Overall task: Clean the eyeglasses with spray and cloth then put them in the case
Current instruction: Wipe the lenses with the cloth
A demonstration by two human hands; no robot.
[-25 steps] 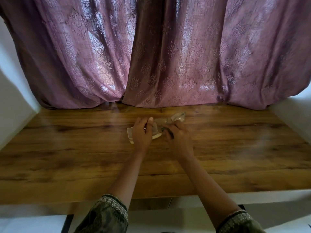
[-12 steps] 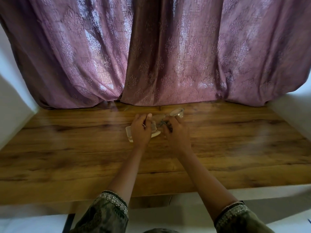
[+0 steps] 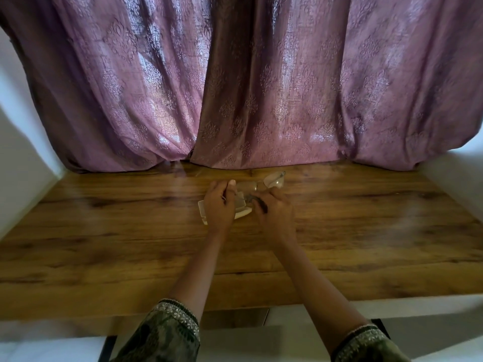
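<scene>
Left hand [image 3: 219,205] pressed over flat pale case [image 3: 241,212] on grainy wooden table [image 3: 104,231]. Right hand [image 3: 274,212] curled, pinching clear-lensed eyeglasses [image 3: 271,181] just behind the case. Patterned mauve curtain [image 3: 261,87] behind.

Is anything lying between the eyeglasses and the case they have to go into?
Nothing visible does. Both hands, left hand and right hand, hold the eyeglasses directly over the pale open case on the wooden table. The left hand hides much of the case, so its inside cannot be checked.
</scene>
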